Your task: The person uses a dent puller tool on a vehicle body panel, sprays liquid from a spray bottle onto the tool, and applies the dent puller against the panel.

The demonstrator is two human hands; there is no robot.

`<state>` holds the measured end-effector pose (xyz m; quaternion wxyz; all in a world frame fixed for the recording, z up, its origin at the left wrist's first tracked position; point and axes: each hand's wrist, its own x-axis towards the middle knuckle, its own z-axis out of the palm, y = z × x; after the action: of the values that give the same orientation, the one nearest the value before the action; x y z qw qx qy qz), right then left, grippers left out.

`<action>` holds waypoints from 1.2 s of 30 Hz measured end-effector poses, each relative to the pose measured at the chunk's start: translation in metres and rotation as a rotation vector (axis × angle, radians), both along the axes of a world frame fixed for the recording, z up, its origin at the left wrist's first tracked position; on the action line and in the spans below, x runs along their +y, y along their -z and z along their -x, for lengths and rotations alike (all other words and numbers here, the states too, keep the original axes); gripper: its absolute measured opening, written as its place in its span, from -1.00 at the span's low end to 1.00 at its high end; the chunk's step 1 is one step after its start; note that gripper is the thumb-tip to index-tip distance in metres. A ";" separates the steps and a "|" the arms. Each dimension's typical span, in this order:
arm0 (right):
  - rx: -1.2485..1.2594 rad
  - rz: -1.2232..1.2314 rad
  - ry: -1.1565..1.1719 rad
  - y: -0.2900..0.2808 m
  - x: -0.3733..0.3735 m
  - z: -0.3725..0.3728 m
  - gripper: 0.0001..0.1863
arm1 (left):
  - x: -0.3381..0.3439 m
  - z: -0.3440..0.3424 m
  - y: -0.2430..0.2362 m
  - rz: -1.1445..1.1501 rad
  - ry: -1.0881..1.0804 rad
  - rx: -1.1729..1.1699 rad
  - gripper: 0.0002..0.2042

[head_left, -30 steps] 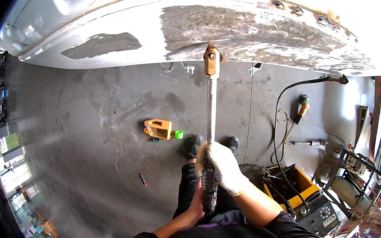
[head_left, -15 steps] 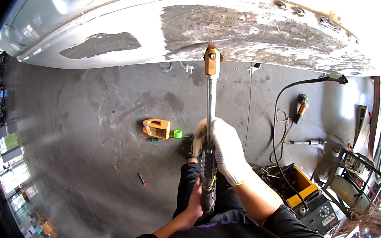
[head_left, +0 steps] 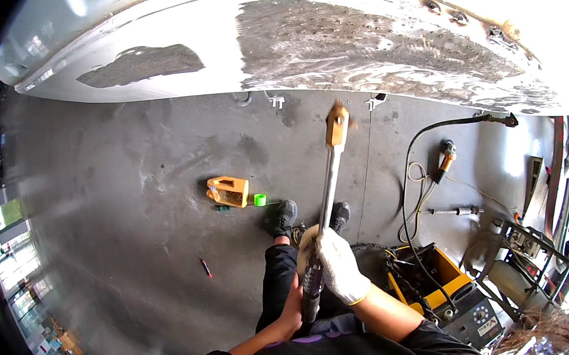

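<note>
I hold a long pulling tool with a steel shaft, brass head and dark handle. My right hand, in a white knit glove, is wrapped round the upper handle. My bare left hand grips the lower end, its fingers partly hidden. The brass head is just below the edge of a white car body panel, over the floor in view and apart from the panel. The panel bears grey sanded patches, rough and dotted on the right side.
On the grey floor lie an orange container, green cup, red pen, angle grinder, steel rod tool and cables. A yellow-and-black machine and wheeled metal frame stand at the right. My shoes are below.
The tool's head has come down and right, away from the panel's edge, tilting the shaft. My gloved right hand has moved lower. The panel appears slightly higher in the picture.
</note>
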<state>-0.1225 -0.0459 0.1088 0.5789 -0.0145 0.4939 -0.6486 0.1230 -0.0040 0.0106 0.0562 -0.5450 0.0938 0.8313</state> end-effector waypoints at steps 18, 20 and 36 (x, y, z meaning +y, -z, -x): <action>-0.026 0.110 0.015 -0.019 -0.031 0.026 -0.64 | -0.019 0.030 -0.027 0.129 -0.055 0.120 -0.46; -0.006 0.107 0.007 -0.022 -0.032 0.026 -0.63 | -0.023 0.032 -0.031 0.048 -0.051 0.058 -0.54; -0.030 0.029 0.019 -0.032 -0.031 0.024 -0.62 | -0.034 0.033 -0.053 0.037 -0.014 0.032 -0.53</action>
<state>-0.1461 -0.0772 0.1407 0.5798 -0.0083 0.4756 -0.6615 0.0901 -0.0379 0.0637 0.0389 -0.5333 0.1061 0.8384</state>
